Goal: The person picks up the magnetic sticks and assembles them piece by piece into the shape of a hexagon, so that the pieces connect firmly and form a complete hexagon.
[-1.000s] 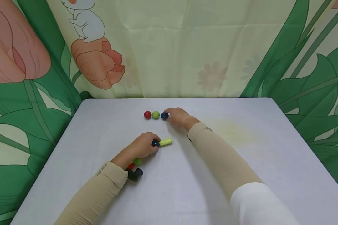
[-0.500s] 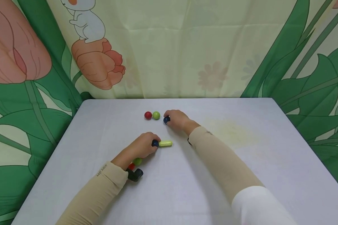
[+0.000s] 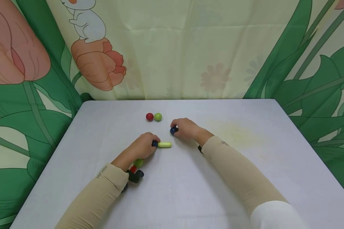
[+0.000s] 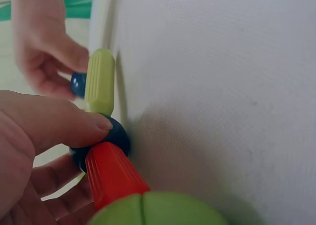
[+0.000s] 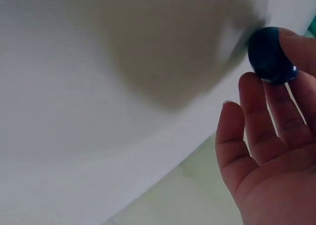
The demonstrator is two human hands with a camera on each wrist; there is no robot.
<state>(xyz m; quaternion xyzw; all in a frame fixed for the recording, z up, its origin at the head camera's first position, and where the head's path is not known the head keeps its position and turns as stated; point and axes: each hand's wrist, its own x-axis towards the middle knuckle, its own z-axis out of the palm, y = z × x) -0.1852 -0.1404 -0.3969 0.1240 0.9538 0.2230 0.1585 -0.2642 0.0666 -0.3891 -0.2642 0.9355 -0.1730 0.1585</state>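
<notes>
My left hand (image 3: 143, 145) pinches a dark blue ball (image 4: 117, 136) in the middle of a joined toy piece. From that ball a ridged yellow-green rod (image 4: 100, 82) sticks out on the far side. A ridged red rod (image 4: 112, 173) runs the other way to a green ball (image 4: 158, 210), which is partly cut off by the view's edge. Farther right on the table, my right hand (image 3: 187, 128) holds a second dark blue ball (image 5: 270, 55) between thumb and fingertips, close to the yellow-green rod's free end.
A red ball (image 3: 149, 117) and a light green ball (image 3: 158, 117) sit side by side near the back edge of the white table (image 3: 218, 178). A printed curtain (image 3: 172, 57) hangs behind. Beside the left sleeve shows a black wrist camera (image 3: 136, 176).
My right hand has lifted the dark blue ball away from beside the light green ball and brought it nearer and slightly right. The left hand keeps its grip, shifting only slightly.
</notes>
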